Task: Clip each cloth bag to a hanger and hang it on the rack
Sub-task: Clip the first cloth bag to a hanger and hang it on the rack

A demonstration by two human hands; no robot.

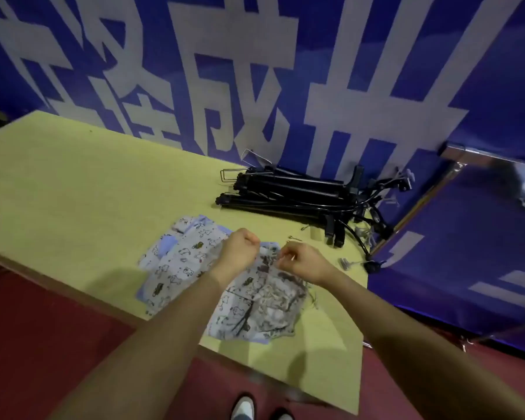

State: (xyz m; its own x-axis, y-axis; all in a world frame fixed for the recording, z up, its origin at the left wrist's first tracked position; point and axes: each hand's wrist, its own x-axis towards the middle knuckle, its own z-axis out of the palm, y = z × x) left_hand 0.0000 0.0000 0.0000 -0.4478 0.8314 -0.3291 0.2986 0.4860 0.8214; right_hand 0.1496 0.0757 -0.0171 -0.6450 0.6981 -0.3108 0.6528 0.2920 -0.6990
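a wide yellow-green surface (73, 192) sits against a blue banner wall with large white characters (255, 71). at the far right, part of a metal rack (455, 153) shows, too blurred to tell whether anything hangs on it. a heap of black clip hangers (288, 192) lies near the back edge, apparently untouched. nearer the person lies a loose pile of printed cloth bags (182, 256), pale blue with small animal figures; how many is unclear. the left hand (240, 250) is a clenched grip bunching the top edge of the nearest bag (261, 304). the right hand (303, 260) pinches the same edge just beside it, with something thin between its fingertips. no hanger is in either hand, so clipping seems not yet begun on this bag, and hanging remains.
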